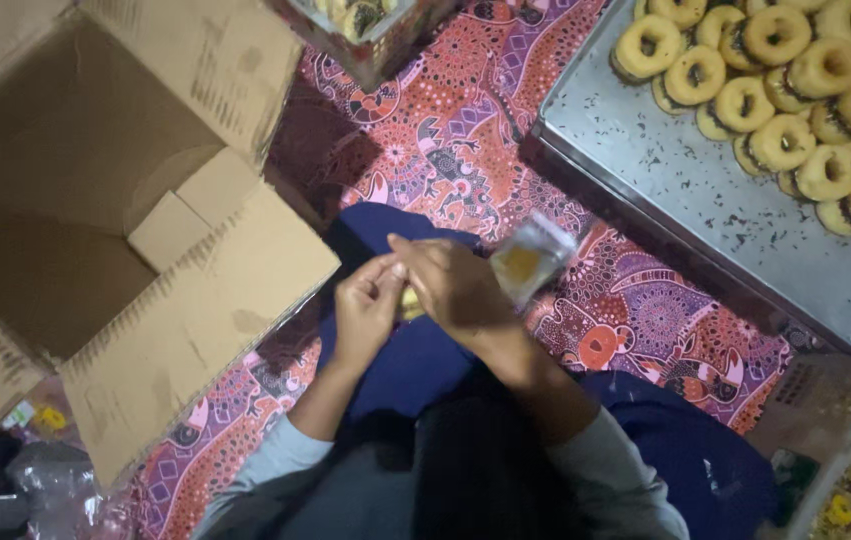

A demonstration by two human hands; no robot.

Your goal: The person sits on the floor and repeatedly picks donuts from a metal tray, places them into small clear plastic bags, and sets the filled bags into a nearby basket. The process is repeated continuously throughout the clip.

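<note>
Both hands meet just above the blue cloth (pixel 415 360) on the person's lap, and each grip is closed. Fingers of the right hand (pixel 460 290) are pinched around a small clear packet (pixel 530 258) with something yellow inside; the packet stands out from this hand on the side toward the metal tray (pixel 665 190). Fingers of the left hand (pixel 367 308) are curled and touch the right hand's fingertips, and a small yellow piece (pixel 411 303) shows between the two hands (which hand really holds it I cannot tell).

Taking the packet as landmark: the metal tray lies beyond it on the far right, with many ring-shaped cookies (pixel 795 100) piled in the tray's far corner, some with dark undersides. An open cardboard box (pixel 95 200) stands well to the left of the packet. Under everything lies a patterned red and pink mat (pixel 465 120). Grey sleeves (pixel 605 470) cover both forearms
</note>
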